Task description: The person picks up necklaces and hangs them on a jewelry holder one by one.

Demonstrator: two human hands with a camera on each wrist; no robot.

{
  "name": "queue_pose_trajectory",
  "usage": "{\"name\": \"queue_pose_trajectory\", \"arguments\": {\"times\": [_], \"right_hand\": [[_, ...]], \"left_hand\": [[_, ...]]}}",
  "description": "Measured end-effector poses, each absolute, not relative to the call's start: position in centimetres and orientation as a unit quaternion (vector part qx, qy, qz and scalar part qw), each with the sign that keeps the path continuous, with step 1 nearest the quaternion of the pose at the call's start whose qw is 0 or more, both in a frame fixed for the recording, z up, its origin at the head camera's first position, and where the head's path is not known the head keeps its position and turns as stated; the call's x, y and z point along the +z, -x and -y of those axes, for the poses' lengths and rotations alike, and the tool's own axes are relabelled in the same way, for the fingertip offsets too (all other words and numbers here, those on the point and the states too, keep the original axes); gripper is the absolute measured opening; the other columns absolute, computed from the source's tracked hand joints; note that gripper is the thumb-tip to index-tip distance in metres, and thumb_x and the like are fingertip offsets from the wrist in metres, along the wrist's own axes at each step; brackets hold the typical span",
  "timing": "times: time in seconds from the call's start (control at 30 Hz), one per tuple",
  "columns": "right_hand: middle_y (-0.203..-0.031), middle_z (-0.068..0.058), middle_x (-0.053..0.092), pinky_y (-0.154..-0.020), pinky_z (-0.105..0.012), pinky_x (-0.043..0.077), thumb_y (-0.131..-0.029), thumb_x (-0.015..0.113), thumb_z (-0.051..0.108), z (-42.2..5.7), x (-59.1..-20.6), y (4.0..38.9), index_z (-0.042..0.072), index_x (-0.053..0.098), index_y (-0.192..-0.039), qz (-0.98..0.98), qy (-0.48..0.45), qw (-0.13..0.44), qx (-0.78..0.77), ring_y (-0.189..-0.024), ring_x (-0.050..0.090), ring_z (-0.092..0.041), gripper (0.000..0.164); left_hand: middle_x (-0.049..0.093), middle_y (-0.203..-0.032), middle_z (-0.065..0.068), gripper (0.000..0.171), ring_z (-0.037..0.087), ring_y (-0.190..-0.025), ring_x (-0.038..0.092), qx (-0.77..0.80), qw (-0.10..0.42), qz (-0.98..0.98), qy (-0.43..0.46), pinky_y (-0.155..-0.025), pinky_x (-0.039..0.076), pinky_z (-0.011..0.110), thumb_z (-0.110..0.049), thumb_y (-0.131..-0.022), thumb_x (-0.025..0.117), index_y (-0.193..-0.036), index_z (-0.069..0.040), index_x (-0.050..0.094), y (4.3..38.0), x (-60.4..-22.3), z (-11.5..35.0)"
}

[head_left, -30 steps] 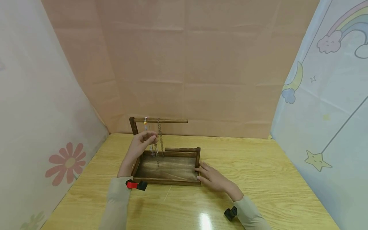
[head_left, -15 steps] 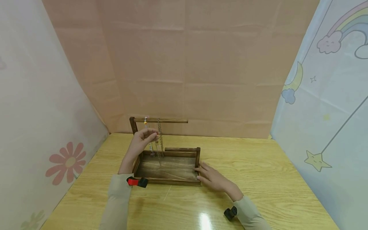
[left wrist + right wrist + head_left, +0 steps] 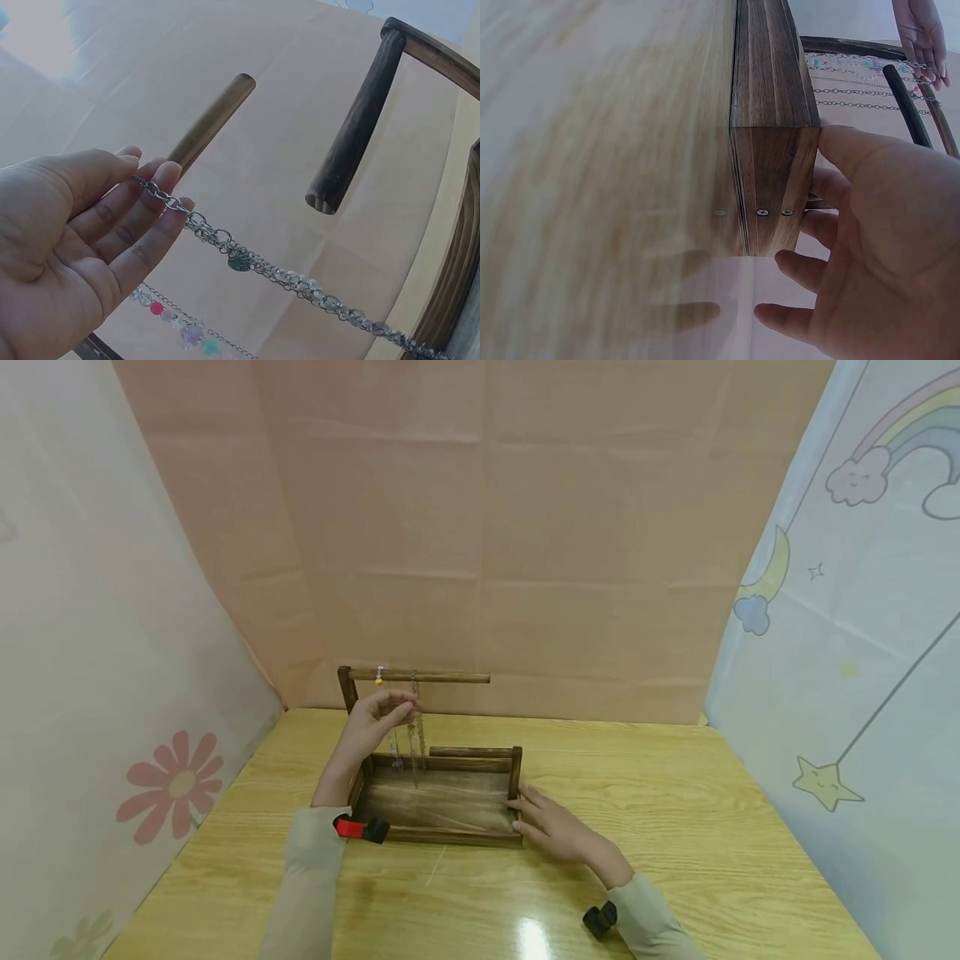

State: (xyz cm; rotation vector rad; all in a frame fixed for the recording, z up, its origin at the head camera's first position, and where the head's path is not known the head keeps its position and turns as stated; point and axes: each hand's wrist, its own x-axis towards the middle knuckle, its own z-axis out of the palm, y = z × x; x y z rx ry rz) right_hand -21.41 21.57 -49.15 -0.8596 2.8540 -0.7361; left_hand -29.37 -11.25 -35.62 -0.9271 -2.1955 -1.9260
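Note:
In the head view my left hand [image 3: 371, 727] is raised just in front of the upper bar [image 3: 457, 677] of a dark wooden jewelry stand. Its thumb and fingertips pinch the end of a silver chain necklace [image 3: 217, 234], which trails down from them. A beaded necklace [image 3: 192, 334] with pink, purple and green beads hangs behind the hand. Another chain [image 3: 421, 735] drapes from the bar, right of the fingers. My right hand [image 3: 562, 835] rests against the right end of the stand's tray [image 3: 442, 837], fingers extended, touching the wooden end panel [image 3: 776, 172].
A shorter lower bar [image 3: 476, 751] runs from the stand's right post [image 3: 517, 772], above the tray's back edge. The stand sits on a yellow wood-grain table [image 3: 637, 793]. A tan backdrop [image 3: 570, 552] stands behind, with printed sheets on both sides.
My left hand has risen slightly and shifted a little right, lifting the dangling chain with it. The right hand stays against the tray.

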Motion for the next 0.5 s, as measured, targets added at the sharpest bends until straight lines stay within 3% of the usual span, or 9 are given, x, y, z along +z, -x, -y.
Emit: {"name": "queue_pose_trajectory", "arguments": {"times": [0.13,0.27,0.43,0.5], "right_hand": [[-0.151,-0.02,0.018,-0.105,-0.059,0.027,-0.1,0.037,0.037,-21.6,-49.2,21.4,0.012,0.041,-0.141,-0.928,0.282,0.033,-0.241,-0.138,0.019,-0.041,0.048],[-0.152,-0.018,0.018,-0.106,-0.058,0.027,-0.1,0.037,0.038,-21.6,-49.2,21.4,0.013,0.04,-0.141,-0.929,0.279,0.038,-0.241,-0.138,0.018,-0.04,0.048],[-0.152,-0.017,0.017,-0.106,-0.057,0.026,-0.1,0.036,0.04,-21.7,-49.3,21.5,0.014,0.04,-0.141,-0.929,0.275,0.039,-0.243,-0.139,0.018,-0.038,0.049],[-0.152,-0.017,0.017,-0.106,-0.057,0.026,-0.1,0.037,0.039,-21.7,-49.3,21.4,0.014,0.04,-0.141,-0.93,0.275,0.039,-0.242,-0.139,0.018,-0.039,0.048]], "left_hand": [[0.064,-0.106,0.011,0.023,0.034,-0.097,0.062,-0.629,0.038,0.716,0.3,-0.087,0.052,0.035,-0.008,-0.094,0.054,-0.113,0.003,0.059,30.3,-36.5,11.2],[0.064,-0.108,0.013,0.024,0.02,-0.094,0.065,-0.625,0.034,0.717,0.307,-0.086,0.052,0.035,-0.011,-0.094,0.054,-0.113,0.003,0.059,30.5,-36.5,11.0],[0.063,-0.108,0.02,0.022,0.033,-0.099,0.063,-0.617,0.026,0.727,0.3,-0.087,0.051,0.04,-0.004,-0.094,0.052,-0.112,0.007,0.059,29.2,-34.8,10.2],[0.064,-0.106,0.018,0.022,0.038,-0.099,0.061,-0.613,0.03,0.728,0.305,-0.086,0.052,0.037,-0.004,-0.094,0.052,-0.112,0.007,0.059,29.2,-34.7,10.0]]}}
